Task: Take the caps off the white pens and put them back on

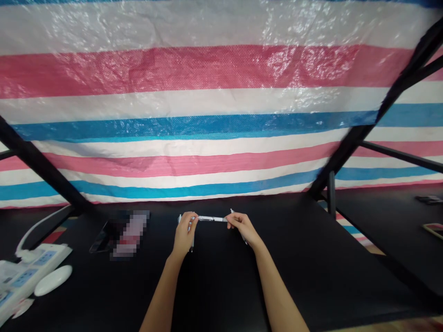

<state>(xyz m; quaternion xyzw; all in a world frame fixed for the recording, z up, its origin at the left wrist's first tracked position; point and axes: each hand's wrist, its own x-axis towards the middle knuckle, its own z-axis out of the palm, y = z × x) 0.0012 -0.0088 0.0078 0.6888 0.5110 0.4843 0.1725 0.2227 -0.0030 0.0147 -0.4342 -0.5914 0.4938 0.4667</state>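
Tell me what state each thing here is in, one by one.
White pen: held sideways between both hands
Left hand: pinching one end
Right hand: pinching the other end
Pen by the left hand: partly hidden
Power strip: white cable plugged in; power unclear
White oval object: lying flat
Dark flat device: lying flat, partly pixelated
Striped sheet: hanging, creased

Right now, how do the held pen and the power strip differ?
The pen is slim; the power strip is bulkier. The pen spans left hand to right hand; the power strip lies untouched on the table. The power strip has blue socket panels; the pen none. Both are mostly white.
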